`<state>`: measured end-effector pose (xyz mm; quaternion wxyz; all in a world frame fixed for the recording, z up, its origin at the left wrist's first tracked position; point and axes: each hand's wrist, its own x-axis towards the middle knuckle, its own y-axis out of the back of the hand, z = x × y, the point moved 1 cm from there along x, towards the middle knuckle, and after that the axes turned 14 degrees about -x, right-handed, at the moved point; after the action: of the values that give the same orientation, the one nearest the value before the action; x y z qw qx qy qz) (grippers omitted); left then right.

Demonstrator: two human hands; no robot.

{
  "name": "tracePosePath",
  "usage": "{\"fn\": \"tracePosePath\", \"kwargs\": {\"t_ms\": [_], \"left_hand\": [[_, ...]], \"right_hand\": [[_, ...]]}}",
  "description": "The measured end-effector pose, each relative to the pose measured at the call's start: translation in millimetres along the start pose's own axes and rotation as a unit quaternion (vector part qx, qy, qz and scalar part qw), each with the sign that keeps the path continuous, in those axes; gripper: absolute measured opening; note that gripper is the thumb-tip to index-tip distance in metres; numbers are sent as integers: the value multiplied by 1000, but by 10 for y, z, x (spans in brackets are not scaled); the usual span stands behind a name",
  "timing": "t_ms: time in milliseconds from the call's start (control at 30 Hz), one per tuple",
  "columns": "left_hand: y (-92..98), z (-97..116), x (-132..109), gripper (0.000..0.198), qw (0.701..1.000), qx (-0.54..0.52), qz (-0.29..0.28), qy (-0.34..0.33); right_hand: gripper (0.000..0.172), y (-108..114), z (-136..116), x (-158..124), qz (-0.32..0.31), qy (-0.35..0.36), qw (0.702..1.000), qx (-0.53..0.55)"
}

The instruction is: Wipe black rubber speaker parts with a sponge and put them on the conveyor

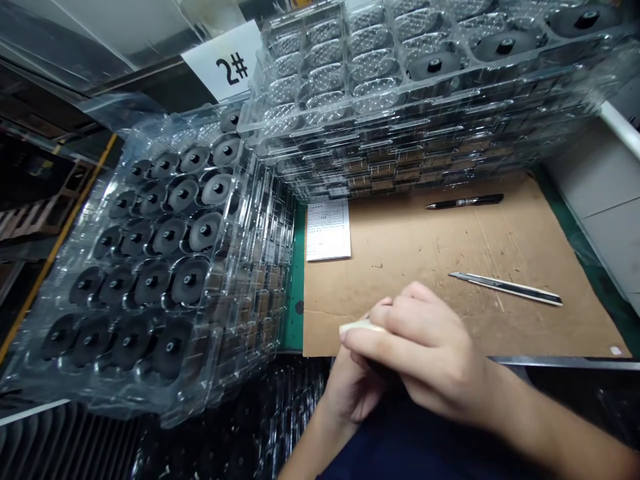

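My right hand is closed, its fingers wrapped round a small cream-coloured piece; only one end of it shows, and its kind is unclear. Just below and behind it, my left hand is curled up against the right. Its fingers are mostly hidden, and what they hold does not show. Both hands are over the near edge of a brown cardboard sheet. To their right on the cardboard lies a slim utility knife. Farther back lies a black pen.
On the left, stacked clear plastic trays hold round black parts. More clear trays stand at the back, with a few black parts at top right. A printed slip lies on the cardboard. A "2#" sign stands behind.
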<state>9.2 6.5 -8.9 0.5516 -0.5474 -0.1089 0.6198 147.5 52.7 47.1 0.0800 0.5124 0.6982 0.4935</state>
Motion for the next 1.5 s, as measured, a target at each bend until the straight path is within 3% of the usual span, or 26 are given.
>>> {"fn": "tracePosePath", "kwargs": {"t_ms": [67,200,267,367,467,567,600,667,733,800,900,1000,1067,1167,1233,1333,1433,1500], "left_hand": [[5,28,7,42,999,-24,-27,3],[20,119,7,63,996,-57,-62,36],[21,151,4,60,995,-70,-66,35],[4,165,1,58,994,-85,-60,37],[-26,157,0,56,994,-88,-56,35],[-49,137,5,55,994,-81,-64,30],[-53,129,9,54,995,-78,-65,23],[-56,113,18,51,996,-64,-65,3],[-58,104,20,44,997,-46,-65,-11],[-65,105,15,40,997,-31,-67,-20],[-102,115,6,39,997,-23,-49,-52],[-175,121,16,38,998,-9,-36,-54],[-208,134,37,39,997,-12,-55,-47],[-185,151,69,50,995,-29,-78,-48],[-145,143,77,52,995,-36,-72,-51],[-123,113,61,53,995,-55,-63,-53],[-148,94,33,53,994,-79,-71,-39],[-162,94,22,51,992,-94,-76,-33]], "right_hand": [[25,-25,128,-13,-14,-49,999,17],[21,-186,482,-284,-84,-241,967,-5],[23,-362,574,-515,-127,-284,950,28],[25,-623,590,-809,-168,-295,937,79],[27,-645,545,-849,-156,-312,933,85],[26,-380,406,-615,-60,-345,935,64],[26,-270,325,-507,-15,-336,940,54],[30,-101,122,-300,45,-253,965,45],[32,-33,-73,-150,61,-128,989,51],[29,-45,-191,-66,33,-43,996,67],[24,-109,-216,4,-37,-32,996,80],[26,-127,-197,31,30,-47,998,41],[29,-116,-190,-13,68,-21,997,37],[33,-73,-107,-168,28,0,998,56],[33,-39,17,-289,7,-62,996,59],[25,-47,224,-456,16,-222,969,110],[23,-169,366,-632,67,-372,901,211],[26,-286,413,-751,65,-432,857,272]]}}
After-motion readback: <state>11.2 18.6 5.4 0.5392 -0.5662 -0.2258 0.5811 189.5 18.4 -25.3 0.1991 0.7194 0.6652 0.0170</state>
